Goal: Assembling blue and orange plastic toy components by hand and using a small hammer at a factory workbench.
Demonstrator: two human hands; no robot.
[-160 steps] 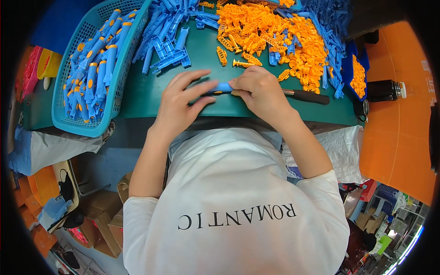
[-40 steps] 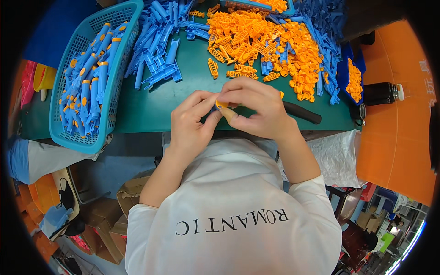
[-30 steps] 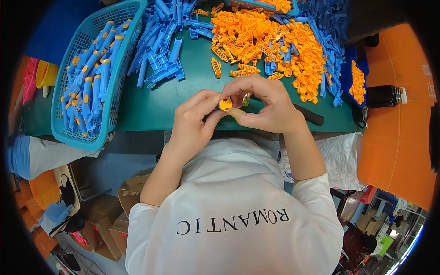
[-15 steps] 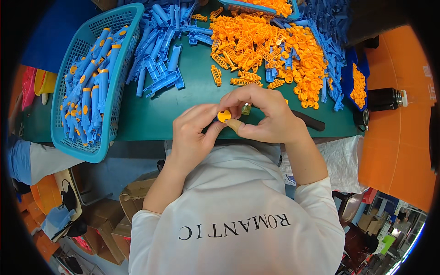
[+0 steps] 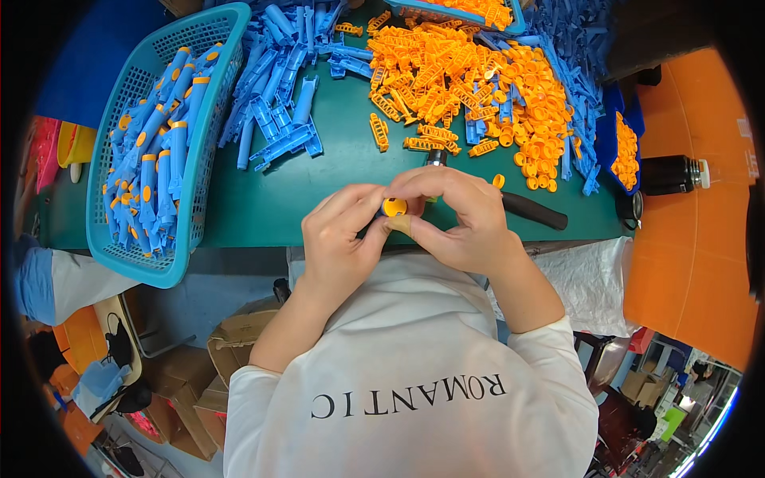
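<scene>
In front of my body, just over the table's near edge, my left hand (image 5: 341, 235) is closed around a small part, most of it hidden by the fingers. Its round orange end cap (image 5: 394, 207) faces up between both hands. My right hand (image 5: 458, 213) grips the same capped part from the other side, thumb and fingers pressed at the cap. A yellowish covering shows on the right thumb. Close to the right hand lies a tool with a black handle (image 5: 535, 212); a dark, shiny piece (image 5: 436, 157) shows beyond the fingers.
A blue basket (image 5: 190, 199) of capped blue tubes stands left. Loose blue half-shells (image 5: 280, 119) lie beside it. Orange ladder-shaped pieces (image 5: 430, 72) and orange caps (image 5: 538, 119) are heaped ahead. A black bottle (image 5: 669, 173) and a blue bin (image 5: 610, 143) sit right.
My right hand has shifted slightly left, closer against the cap. The dark, shiny piece now shows beyond it, and a loose orange cap beside it is more exposed.
</scene>
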